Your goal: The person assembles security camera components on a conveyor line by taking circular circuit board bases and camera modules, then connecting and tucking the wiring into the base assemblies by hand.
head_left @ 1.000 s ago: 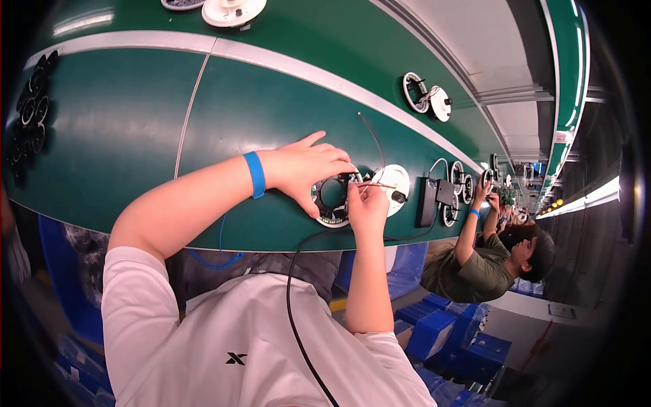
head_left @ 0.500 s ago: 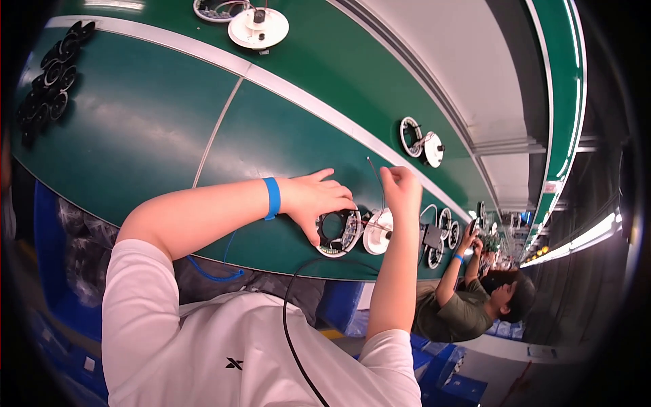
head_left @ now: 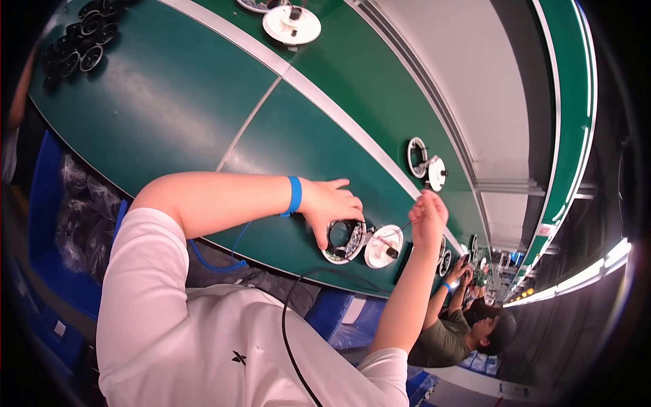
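Note:
My left hand (head_left: 332, 207) rests on a ring-shaped lamp housing (head_left: 344, 251) with a black inner rim and small electronic parts around it. Its thumb is at the near side and the fingers lie over the far side, gripping the ring. Short wires join the ring to a white round disc (head_left: 380, 252) with a black part on it, lying just to the right. Beyond the disc my right hand (head_left: 429, 218) is raised with its fingers pinched. A thin dark wire (head_left: 400, 231) runs from the disc up to those fingers; its end is hidden.
Black ring parts (head_left: 81, 41) are piled at the far left of the green table (head_left: 163, 102). Other ring-and-disc units (head_left: 291, 26) sit on the green strip beyond a pale rail (head_left: 325, 102). A co-worker (head_left: 451, 336) works at the right. Blue bins (head_left: 61, 230) stand below the table edge.
The view has shifted. My right hand has moved farther right from the disc, and the thin wire now stretches toward its fingers. My left hand stays on the ring.

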